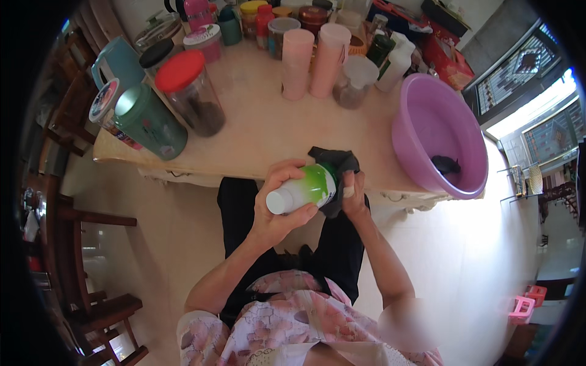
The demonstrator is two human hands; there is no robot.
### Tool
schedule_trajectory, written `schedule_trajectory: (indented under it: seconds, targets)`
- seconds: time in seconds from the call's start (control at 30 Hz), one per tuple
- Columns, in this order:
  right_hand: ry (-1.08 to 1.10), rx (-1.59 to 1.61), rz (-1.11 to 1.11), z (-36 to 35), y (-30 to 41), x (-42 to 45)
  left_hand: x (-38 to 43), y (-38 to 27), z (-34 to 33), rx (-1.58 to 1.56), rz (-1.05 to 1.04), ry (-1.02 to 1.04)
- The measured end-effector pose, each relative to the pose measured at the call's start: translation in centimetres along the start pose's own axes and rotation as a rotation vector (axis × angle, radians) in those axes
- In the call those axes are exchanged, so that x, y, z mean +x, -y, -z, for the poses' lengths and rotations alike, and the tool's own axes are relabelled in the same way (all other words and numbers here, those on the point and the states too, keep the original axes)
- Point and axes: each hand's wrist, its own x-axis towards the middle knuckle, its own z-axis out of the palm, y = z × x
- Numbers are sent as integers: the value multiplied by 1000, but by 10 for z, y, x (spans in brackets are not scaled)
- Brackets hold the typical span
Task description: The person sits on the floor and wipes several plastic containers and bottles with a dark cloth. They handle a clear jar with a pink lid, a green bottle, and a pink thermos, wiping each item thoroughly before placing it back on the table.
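Observation:
My left hand (274, 210) is wrapped around a green and white bottle (302, 186) with a white cap, tilted so the cap points towards me. My right hand (355, 196) grips a dark grey cloth (341, 164) and presses it to the bottle's base end. Part of that end is covered by the cloth. Both hands are in front of the near edge of a cream table (247, 137), above my lap. A light band circles one finger of my right hand.
A purple basin (405, 132) with a dark cloth (445, 164) inside stands at the table's right end. To the left are a green canister (151, 121) and a red-lidded jar (194, 98). Two pink tumblers (296, 66) and several jars line the back. Wooden chairs (105, 311) stand left.

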Motion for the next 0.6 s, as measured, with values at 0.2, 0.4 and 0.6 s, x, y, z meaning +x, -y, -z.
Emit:
schedule_trajectory:
  seconds: [0.2, 0.4, 0.6]
  targets:
    - [-40, -195, 53, -7, 17, -9, -4, 1, -4, -52, 21, -40]
    - [16, -121, 238, -27, 54, 14, -3, 0, 4, -8, 8, -54]
    - [-39, -236, 229, -13, 13, 11, 0, 8, 12, -169, 61, -125]
